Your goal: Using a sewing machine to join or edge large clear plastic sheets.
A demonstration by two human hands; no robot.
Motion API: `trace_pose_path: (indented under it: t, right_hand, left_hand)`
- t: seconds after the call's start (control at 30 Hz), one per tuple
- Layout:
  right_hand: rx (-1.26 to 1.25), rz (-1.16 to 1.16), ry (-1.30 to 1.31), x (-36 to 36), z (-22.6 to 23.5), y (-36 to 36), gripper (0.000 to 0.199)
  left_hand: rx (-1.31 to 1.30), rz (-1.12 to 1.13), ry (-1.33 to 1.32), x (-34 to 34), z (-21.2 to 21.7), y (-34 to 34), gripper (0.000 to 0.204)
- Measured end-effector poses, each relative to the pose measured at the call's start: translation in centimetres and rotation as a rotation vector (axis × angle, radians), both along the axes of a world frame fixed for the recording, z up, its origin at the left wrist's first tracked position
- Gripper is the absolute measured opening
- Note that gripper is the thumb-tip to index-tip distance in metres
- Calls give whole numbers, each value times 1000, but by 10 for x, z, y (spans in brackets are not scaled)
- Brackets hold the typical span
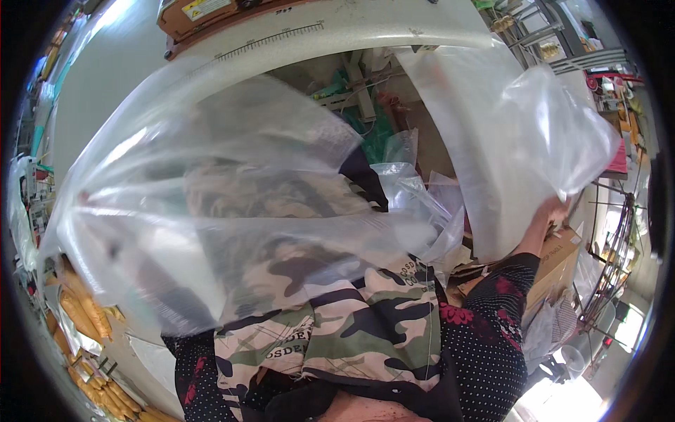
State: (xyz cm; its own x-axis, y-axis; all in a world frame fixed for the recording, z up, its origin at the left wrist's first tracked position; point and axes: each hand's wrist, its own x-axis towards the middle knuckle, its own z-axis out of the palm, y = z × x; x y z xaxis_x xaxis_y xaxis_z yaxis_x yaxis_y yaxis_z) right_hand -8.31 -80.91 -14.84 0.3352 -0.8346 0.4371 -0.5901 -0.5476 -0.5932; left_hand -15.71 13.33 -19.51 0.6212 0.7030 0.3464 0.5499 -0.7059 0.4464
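Observation:
A large, clear plastic bag [162,183] spreads across my lap and the left of the table, smeared by motion. Its folds run together at the far left, beside a small skin-coloured spot; there my left hand [83,197] pinches the plastic and is almost wholly hidden by it. On the right, my right hand [554,211] is closed on the gathered end of a puffed-up piece of clear plastic [555,137]. Whether both pieces are one bag I cannot tell. Through the film shows my camouflage apron [351,309].
A white table [105,105] curves round in front, with a ruler scale [271,39] along its edge and an orange-brown machine [204,17] on top. More clear plastic [415,193] lies below the edge. A cardboard box [555,264] and a wire rack [608,260] stand at right.

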Motion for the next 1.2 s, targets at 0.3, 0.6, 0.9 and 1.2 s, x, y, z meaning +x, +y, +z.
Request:
trace_pose_path:
  t: [0.3,0.6,0.9,1.2]
  right_hand:
    - [200,1703,-609,39,55,355,46]
    - [-71,1457,718,66,-174,339,17]
    - [304,1320,1538,-36,-319,255,31]
    - [148,1301,115,68,-134,223,23]
  left_hand:
    - [-15,-1242,96,109,-32,-301,30]
    - [-428,-1673,701,89,-2,-337,34]
    - [-1606,-1092,68,90,44,-310,30]
    - [-2487,-752,-830,103,23,-270,28]
